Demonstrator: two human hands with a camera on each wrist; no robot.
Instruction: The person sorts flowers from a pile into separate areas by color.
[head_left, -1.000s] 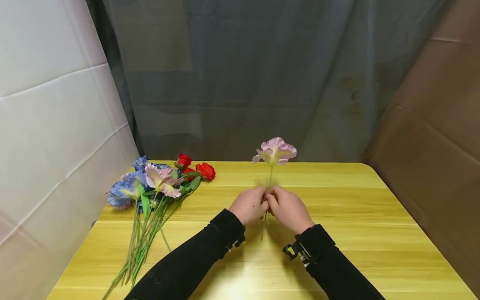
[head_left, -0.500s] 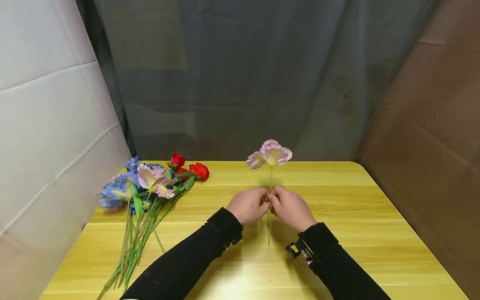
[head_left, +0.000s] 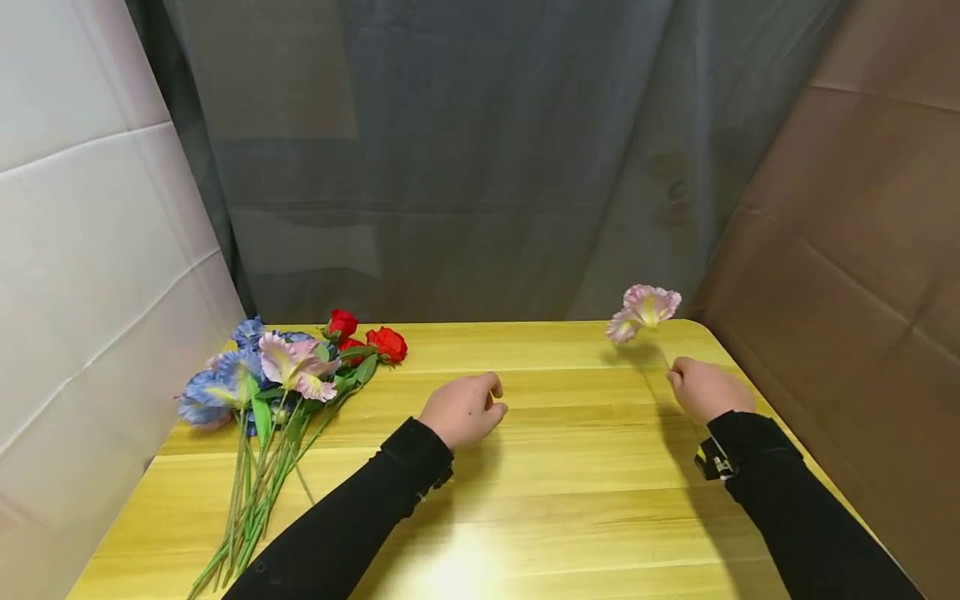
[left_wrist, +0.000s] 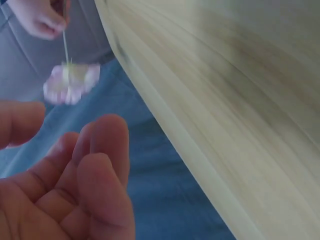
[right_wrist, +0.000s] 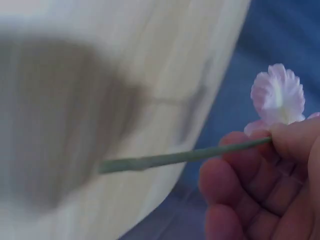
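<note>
My right hand [head_left: 711, 390] pinches the thin green stem [right_wrist: 185, 156] of a pink artificial flower [head_left: 645, 310] over the right side of the table. The bloom, pink with a yellow centre, tilts away to the left of the hand, and the lower stem end sticks out past the fingers in the right wrist view. My left hand [head_left: 463, 410] hovers over the middle of the table with loosely curled fingers and nothing between them. In the left wrist view the fingertips [left_wrist: 102, 185] are bare, and the pink flower shows farther off.
At the table's left lies a pile of artificial flowers: blue blooms [head_left: 217, 390], a pink one [head_left: 296, 367] and red roses [head_left: 387, 343], their green stems [head_left: 247, 500] pointing toward the front. A white panel [head_left: 97, 250], grey curtain [head_left: 450, 167] and brown panel [head_left: 847, 275] surround the wooden table [head_left: 555, 517].
My hands have parted: the left let go of the stem and drew slightly left, while the right carried the pink flower to the right. The head view has shifted a little.
</note>
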